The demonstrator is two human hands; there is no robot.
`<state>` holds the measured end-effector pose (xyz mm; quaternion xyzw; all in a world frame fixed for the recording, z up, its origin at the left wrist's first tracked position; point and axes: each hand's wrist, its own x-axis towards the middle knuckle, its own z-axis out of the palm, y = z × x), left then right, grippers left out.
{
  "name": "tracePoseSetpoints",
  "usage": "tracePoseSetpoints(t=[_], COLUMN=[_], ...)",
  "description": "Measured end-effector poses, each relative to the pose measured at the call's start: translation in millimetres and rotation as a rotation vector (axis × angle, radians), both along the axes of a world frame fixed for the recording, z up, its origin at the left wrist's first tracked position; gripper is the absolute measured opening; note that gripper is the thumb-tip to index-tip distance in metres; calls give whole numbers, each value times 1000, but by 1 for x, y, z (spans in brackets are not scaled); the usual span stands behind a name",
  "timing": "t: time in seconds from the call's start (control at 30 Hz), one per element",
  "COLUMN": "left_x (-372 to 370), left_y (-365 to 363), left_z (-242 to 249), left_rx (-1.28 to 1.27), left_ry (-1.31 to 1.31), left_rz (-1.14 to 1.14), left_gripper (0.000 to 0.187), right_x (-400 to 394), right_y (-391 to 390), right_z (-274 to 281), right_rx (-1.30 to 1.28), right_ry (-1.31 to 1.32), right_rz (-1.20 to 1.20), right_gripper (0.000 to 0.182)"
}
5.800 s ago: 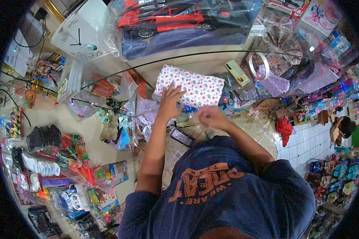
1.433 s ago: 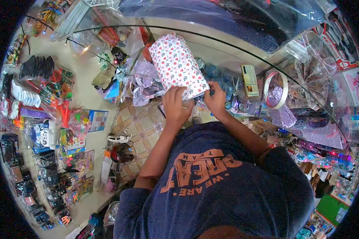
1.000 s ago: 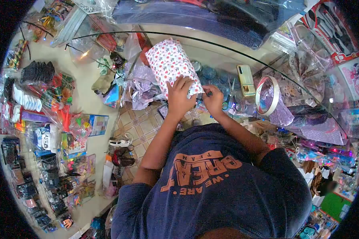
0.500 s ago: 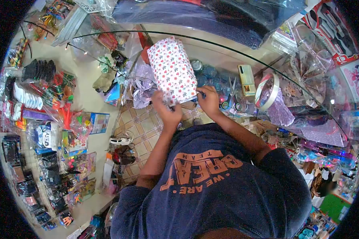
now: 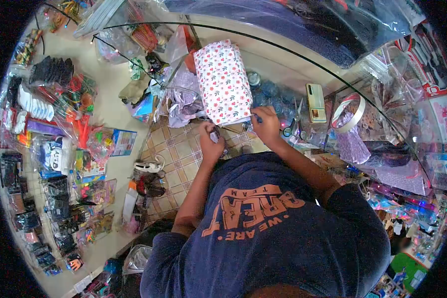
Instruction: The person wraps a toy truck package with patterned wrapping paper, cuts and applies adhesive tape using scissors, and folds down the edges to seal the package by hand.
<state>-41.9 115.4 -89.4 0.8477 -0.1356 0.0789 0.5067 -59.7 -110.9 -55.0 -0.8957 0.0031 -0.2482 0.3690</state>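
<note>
A parcel in white paper with red flowers and dark leaves [image 5: 224,82] lies on the glass counter in front of me. My right hand [image 5: 267,125] is at its lower right corner, thumb and fingers pinched on the paper edge. A small patch of blue shows between those fingers. Just off the parcel's near edge, my left hand [image 5: 212,141] is closed, its fingers curled round a small greyish thing that I cannot make out. Scissors [image 5: 295,128] with dark handles lie to the right of my right hand.
A phone [image 5: 315,103] and a white ring-shaped roll [image 5: 351,115] lie on the right. Crumpled lilac wrapping [image 5: 184,99] sits left of the parcel. Packed goods line the left counter, with black socks [image 5: 52,72] among them. Tiled floor [image 5: 171,154] shows below the glass edge.
My left hand has come away from the parcel's near edge and dropped slightly, its fingers now curled. My right hand stays at the corner. The whole view has shifted a little.
</note>
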Motion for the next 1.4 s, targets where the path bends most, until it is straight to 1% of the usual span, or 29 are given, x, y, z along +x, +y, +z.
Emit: tracePoseSetpoints(t=[0.03,0.07,0.1,0.13,0.17,0.23,0.27,0.3,0.37,0.4,0.47,0.5,0.57,0.6,0.67,0.7,0.77,0.8,0.87,0.9,0.97,1.0,1.07,1.13,1.2,1.23,1.3,1.33,1.4], left_x=[0,-1,-2,-2,0,8,14,16,18,21,27,30,35,37,41,44,50,50,52,57,72,77,84,89,90,92,94,95,94], left_y=[-2,-3,-6,-8,-8,-3,-1,-3,-5,-4,0,2,4,5,6,5,2,0,-4,-4,1,1,2,2,1,1,0,0,0], left_z=[1,2,13,19,17,-1,-18,-12,0,0,1,5,12,13,13,16,23,33,56,54,49,46,42,43,42,41,38,36,36], left_rx=[43,42,-118,-278,-279,-559,-691,-690,-851,-851,-480,-481,-90,-90,-234,-233,-59,-59,176,176,255,256,232,228,222,237,252,219,185], left_ry=[-53,-53,46,145,145,323,297,297,483,483,400,400,-114,-114,89,90,-156,-156,-420,-419,-576,-576,-602,-611,-616,-609,-603,-582,-565], left_rz=[0,0,-26,-52,-54,-43,-46,-48,149,148,173,172,182,183,148,150,97,98,77,77,-162,-161,-233,-255,-278,-275,-274,-259,-245], left_gripper=[61,61,56,52,52,48,36,36,30,30,24,24,24,24,30,30,34,34,31,31,23,23,14,13,12,12,12,12,13], right_x=[0,1,2,4,6,5,4,4,6,6,6,7,8,9,9,8,9,11,15,17,18,19,23,29,34,37,40,42,44], right_y=[0,-1,-2,-3,-4,-4,-3,-3,-4,-5,-6,-6,-5,-3,-6,-7,-10,-12,-15,-15,-22,-25,-29,-32,-35,-36,-35,-36,-36], right_z=[0,-1,-2,-4,-5,-4,-3,-2,-5,-5,-6,-5,-4,1,11,14,13,13,7,9,16,21,22,22,23,24,28,31,37], right_rx=[-1,-78,-154,-156,-212,-267,-256,-245,-270,-293,-334,-374,-362,-352,-353,-355,-349,-344,-368,-390,-450,-509,-545,-580,-487,-488,-342,-343,-235], right_ry=[1,-30,-61,-61,-69,-75,-69,-65,-68,-68,-54,-40,-4,31,62,94,102,109,83,58,60,60,71,82,-45,-47,-173,-175,-171], right_rz=[1,32,62,61,85,107,124,140,151,164,175,190,188,186,209,232,247,259,252,246,283,320,368,412,432,428,471,469,526], right_gripper=[16,16,15,15,15,14,14,14,14,14,13,13,12,11,12,14,14,14,14,14,15,16,13,11,9,9,10,10,20])
